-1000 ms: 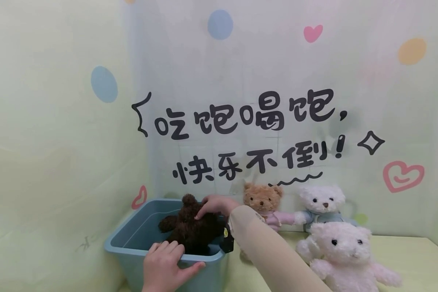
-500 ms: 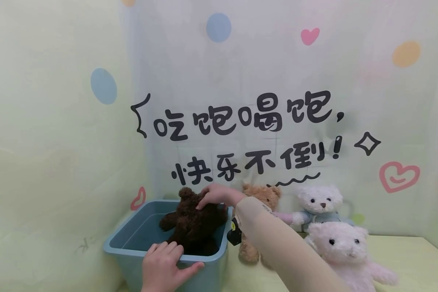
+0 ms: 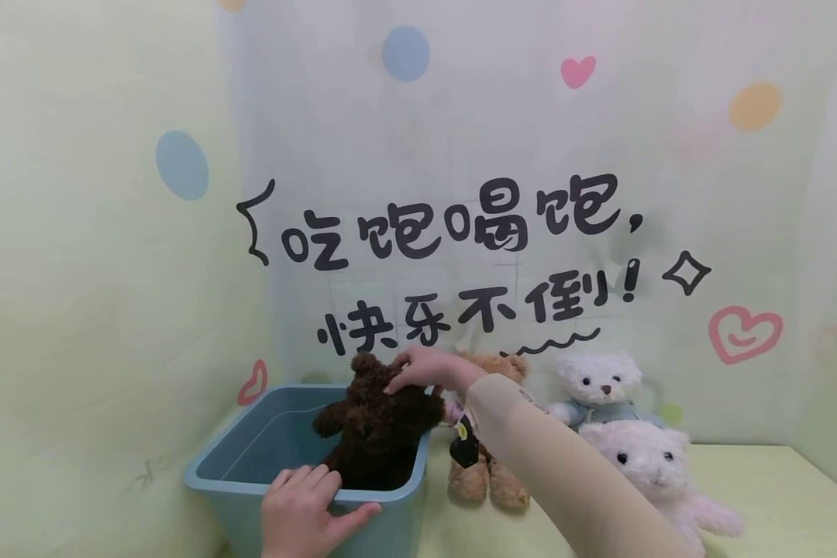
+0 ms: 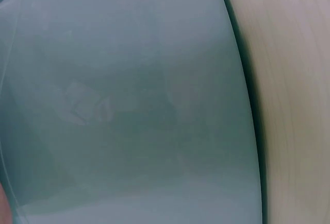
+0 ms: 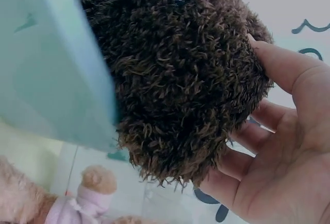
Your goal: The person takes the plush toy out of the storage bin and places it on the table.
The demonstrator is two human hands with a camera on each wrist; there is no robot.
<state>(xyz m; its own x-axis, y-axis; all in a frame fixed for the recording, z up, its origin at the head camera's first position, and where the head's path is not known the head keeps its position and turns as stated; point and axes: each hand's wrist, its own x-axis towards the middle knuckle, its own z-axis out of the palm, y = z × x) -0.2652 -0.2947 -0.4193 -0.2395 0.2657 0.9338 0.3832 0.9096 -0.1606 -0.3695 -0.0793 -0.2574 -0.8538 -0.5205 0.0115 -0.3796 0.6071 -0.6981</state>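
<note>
A dark brown teddy bear leans inside the blue bin, its head and upper body above the rim. My right hand grips the bear near its top right. In the right wrist view, the thumb and fingers of that right hand sink into the curly fur of the brown bear, beside the bin's edge. With fingers hooked over the front rim and thumb outside, my left hand holds the bin. The left wrist view shows mostly the bin's outer wall.
To the right of the bin sits a tan teddy bear, partly behind my right arm. A white bear in blue clothes and a pale pink bear sit further right on the yellowish table. A printed backdrop stands behind.
My right hand and the brown bear have shifted slightly up and right relative to the bin. My left hand stays on the rim. The whole head view has drifted a little.
</note>
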